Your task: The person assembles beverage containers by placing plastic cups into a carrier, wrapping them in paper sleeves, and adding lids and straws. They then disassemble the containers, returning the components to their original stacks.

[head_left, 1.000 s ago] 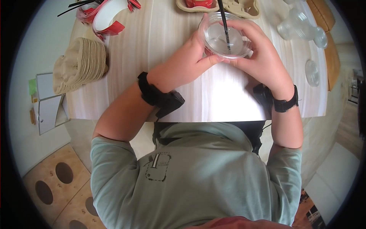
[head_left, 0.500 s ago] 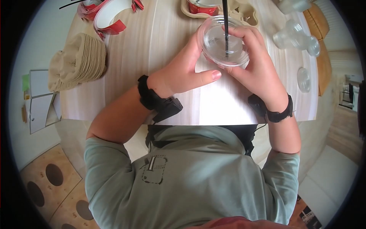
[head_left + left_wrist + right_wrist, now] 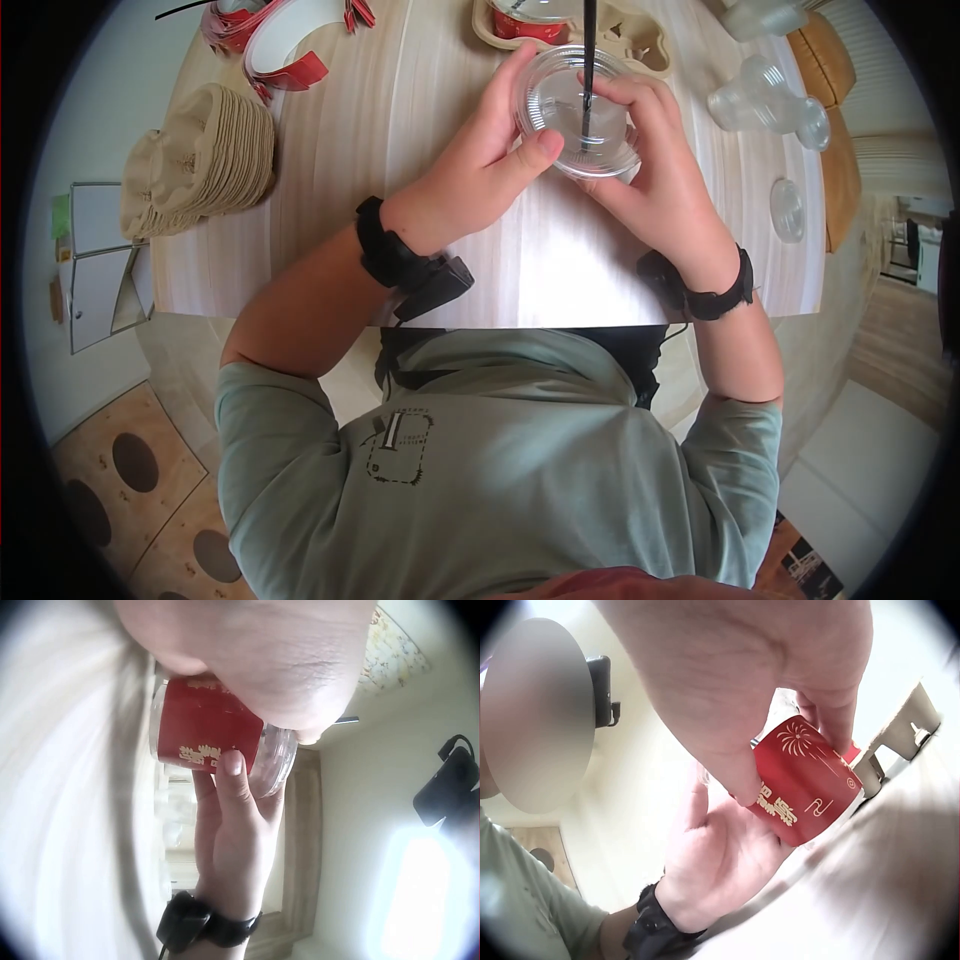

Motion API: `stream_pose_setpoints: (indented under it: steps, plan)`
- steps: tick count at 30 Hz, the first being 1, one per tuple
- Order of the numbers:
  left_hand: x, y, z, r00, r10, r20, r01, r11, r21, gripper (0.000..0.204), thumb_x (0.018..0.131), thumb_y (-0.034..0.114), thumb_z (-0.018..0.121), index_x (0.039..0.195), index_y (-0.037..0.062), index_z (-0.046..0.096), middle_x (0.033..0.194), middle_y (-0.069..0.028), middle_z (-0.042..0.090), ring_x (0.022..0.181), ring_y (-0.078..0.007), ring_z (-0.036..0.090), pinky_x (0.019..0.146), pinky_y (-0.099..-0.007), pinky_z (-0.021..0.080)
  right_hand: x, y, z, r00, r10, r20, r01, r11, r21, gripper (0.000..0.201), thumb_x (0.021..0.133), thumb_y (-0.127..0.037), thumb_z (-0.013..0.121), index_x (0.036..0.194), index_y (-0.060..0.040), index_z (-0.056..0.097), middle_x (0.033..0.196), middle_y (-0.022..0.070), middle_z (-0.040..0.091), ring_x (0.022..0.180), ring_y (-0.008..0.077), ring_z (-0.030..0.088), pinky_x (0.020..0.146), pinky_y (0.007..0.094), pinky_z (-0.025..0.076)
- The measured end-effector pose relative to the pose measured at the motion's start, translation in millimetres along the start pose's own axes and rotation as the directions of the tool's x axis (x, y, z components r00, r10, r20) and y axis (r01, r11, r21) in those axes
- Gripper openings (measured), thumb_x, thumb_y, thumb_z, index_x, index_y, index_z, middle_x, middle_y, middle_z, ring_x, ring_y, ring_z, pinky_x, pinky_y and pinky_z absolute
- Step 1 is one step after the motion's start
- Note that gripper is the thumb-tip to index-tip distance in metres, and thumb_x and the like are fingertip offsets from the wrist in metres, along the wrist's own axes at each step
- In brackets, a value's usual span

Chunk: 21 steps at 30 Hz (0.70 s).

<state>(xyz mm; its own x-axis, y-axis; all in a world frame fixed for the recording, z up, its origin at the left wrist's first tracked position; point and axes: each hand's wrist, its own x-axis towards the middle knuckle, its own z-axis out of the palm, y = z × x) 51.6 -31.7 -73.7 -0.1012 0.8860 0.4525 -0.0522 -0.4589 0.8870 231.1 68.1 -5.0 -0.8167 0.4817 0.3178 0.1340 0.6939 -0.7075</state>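
Note:
Both hands are at a clear plastic cup [image 3: 560, 100] above the table, a black straw [image 3: 589, 60] rising from its round top. A red paper sleeve [image 3: 806, 780] with gold print wraps its side, also seen in the left wrist view. My left hand [image 3: 465, 180] holds the cup's left side, thumb over the near rim and fingers along the far side. From the right, my right hand [image 3: 665, 175] grips it, with its thumb [image 3: 235, 784] pressed on the sleeve and the index fingertip over the top near the straw.
A stack of pulp cup carriers [image 3: 225, 150] stands at the left. Red sleeves [image 3: 290, 70] lie behind it. At the back, another carrier [image 3: 640, 40] holds a red-sleeved cup [image 3: 525, 25]. Clear cups [image 3: 750, 95] and a clear lid [image 3: 788, 210] lie at the right edge.
My left thumb came away from the cup's near side, then went back onto its rim. The right hand kept its grip. The head view shifted slightly.

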Motion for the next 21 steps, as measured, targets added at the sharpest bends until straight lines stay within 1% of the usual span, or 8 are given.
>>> stream_pose_setpoints:
  steps: [1, 4, 7, 10, 11, 13, 16, 21]
  plan:
    - [-1, 1, 0, 1.0, 0.001, -0.003, -0.001, 1.0, -0.019, 0.076, 0.11, 0.023, 0.049, 0.162, -0.0053, 0.002, 0.161, -0.0181, 0.031, 0.149, -0.0238, 0.031, 0.123, -0.0375, 0.023, -1, 2, 0, 1.0, -0.002, -0.011, 0.002, 1.0, 0.014, 0.072, 0.078, 0.006, 0.077, 0.143, -0.0122, 0.052, 0.134, 0.0142, 0.047, 0.129, 0.0297, 0.05, 0.088, 0.0307, 0.063]
    - [1, 2, -4, 1.0, 0.003, -0.018, -0.006, 0.989, -0.144, 0.072, 0.111, 0.022, 0.047, 0.162, -0.0041, 0.005, 0.16, -0.0193, 0.034, 0.149, -0.0251, 0.033, 0.124, -0.0383, 0.023, -2, 13, -6, 0.996, 0.089, 0.008, -0.089, 0.992, 0.092, 0.073, 0.08, -0.001, 0.083, 0.144, -0.0064, 0.047, 0.15, 0.0088, 0.048, 0.14, 0.0248, 0.047, 0.112, 0.0373, 0.044]
    - [3, -1, -5, 0.999, 0.03, -0.027, -0.031, 0.999, -0.034, 0.064, 0.111, 0.019, 0.044, 0.162, -0.004, 0.013, 0.16, -0.0196, 0.036, 0.149, -0.0256, 0.034, 0.122, -0.0387, 0.027, -2, 13, -10, 0.995, 0.093, -0.033, -0.076, 0.938, 0.337, 0.069, 0.082, -0.004, 0.084, 0.142, -0.0062, 0.05, 0.135, 0.0087, 0.055, 0.126, 0.02, 0.055, 0.106, 0.0335, 0.048]
    - [3, 0, -3, 0.999, -0.038, -0.029, 0.038, 0.999, 0.013, 0.059, 0.111, 0.015, 0.042, 0.161, -0.004, 0.018, 0.158, -0.0188, 0.039, 0.148, -0.0252, 0.037, 0.12, -0.0381, 0.033, -3, 11, -16, 0.985, 0.171, -0.017, -0.143, 0.869, 0.473, 0.07, 0.082, -0.002, 0.084, 0.142, -0.0032, 0.048, 0.135, 0.0068, 0.056, 0.125, 0.0173, 0.055, 0.106, 0.0343, 0.049]
    - [3, 2, -1, 0.999, -0.043, -0.022, 0.043, 0.999, 0.003, 0.058, 0.111, 0.014, 0.042, 0.161, -0.0038, 0.019, 0.158, -0.0187, 0.04, 0.147, -0.0249, 0.039, 0.119, -0.0373, 0.034, -3, 10, -17, 0.981, 0.194, -0.003, -0.169, 0.864, 0.474, 0.071, 0.081, -0.002, 0.084, 0.142, -0.0031, 0.049, 0.135, 0.0076, 0.056, 0.125, 0.0175, 0.055, 0.107, 0.0343, 0.047]
    - [4, 6, 3, 0.999, -0.052, -0.004, 0.052, 0.999, -0.017, 0.058, 0.11, 0.012, 0.043, 0.161, -0.0034, 0.02, 0.156, -0.0186, 0.042, 0.145, -0.0242, 0.042, 0.118, -0.0358, 0.036, -4, 14, -14, 0.987, 0.162, 0.0, -0.142, 0.862, 0.487, 0.07, 0.081, -0.002, 0.084, 0.142, -0.003, 0.049, 0.134, 0.0076, 0.056, 0.125, 0.0174, 0.055, 0.108, 0.0337, 0.046]
    - [2, 7, 4, 0.993, -0.121, 0.001, 0.121, 0.993, 0.0, 0.056, 0.109, 0.011, 0.045, 0.16, -0.0039, 0.027, 0.148, -0.0172, 0.051, 0.137, -0.0219, 0.05, 0.113, -0.0329, 0.039, -4, 14, -12, 0.987, 0.159, 0.011, -0.144, 0.864, 0.482, 0.07, 0.081, -0.003, 0.085, 0.141, -0.0028, 0.05, 0.133, 0.0075, 0.057, 0.125, 0.0171, 0.054, 0.108, 0.0333, 0.045]
    - [2, -3, 3, 0.996, -0.086, -0.028, 0.088, 0.992, 0.095, 0.055, 0.108, 0.013, 0.05, 0.157, -0.0051, 0.033, 0.127, -0.0158, 0.059, 0.118, -0.0202, 0.057, 0.106, -0.0311, 0.043, -3, 10, -7, 0.98, 0.199, -0.003, -0.174, 0.863, 0.475, 0.068, 0.08, -0.005, 0.085, 0.139, -0.0028, 0.051, 0.132, 0.0068, 0.058, 0.125, 0.0172, 0.054, 0.107, 0.0336, 0.045]
